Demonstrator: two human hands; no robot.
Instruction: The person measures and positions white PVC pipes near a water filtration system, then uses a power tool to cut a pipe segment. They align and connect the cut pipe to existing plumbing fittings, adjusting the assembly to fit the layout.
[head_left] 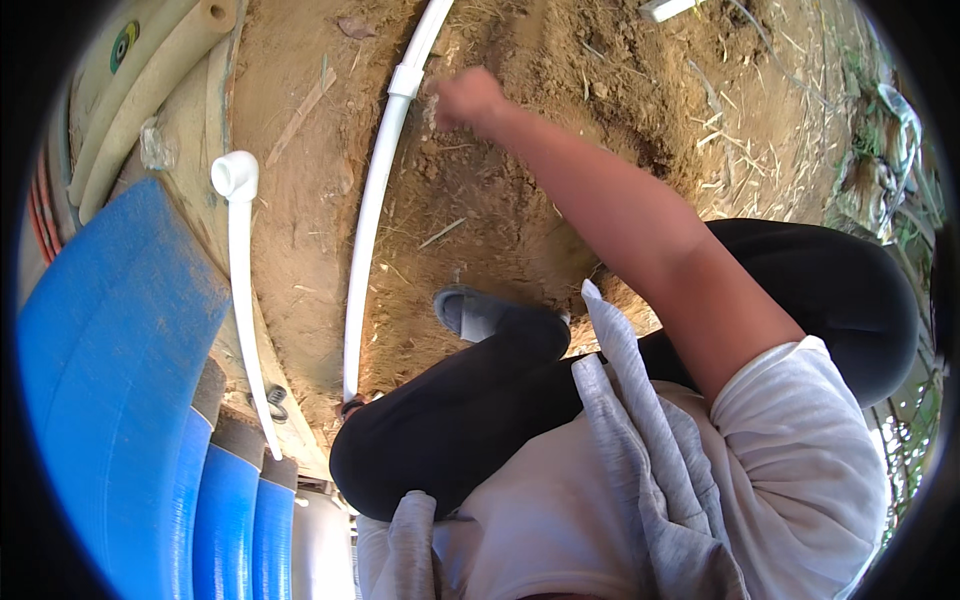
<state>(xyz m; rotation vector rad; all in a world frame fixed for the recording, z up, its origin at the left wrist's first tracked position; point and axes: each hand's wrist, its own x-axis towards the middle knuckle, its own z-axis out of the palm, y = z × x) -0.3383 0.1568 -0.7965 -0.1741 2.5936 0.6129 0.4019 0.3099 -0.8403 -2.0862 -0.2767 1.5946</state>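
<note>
Head view shows right hand [470,100] curled just beside white coupling [405,81]

One wide fisheye view, dark around its round rim, looks steeply down from the person's head. It sits close above the pale short-sleeved cloth shirt [530,520] at the lower edge, facing over black-trousered legs [470,430] toward the bare right hand [468,98] and brown earth ground [300,190] farther off.

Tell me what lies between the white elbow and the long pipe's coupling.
In the head view, a thin wood strip on bare dirt lies between the elbow and the coupling.
</note>
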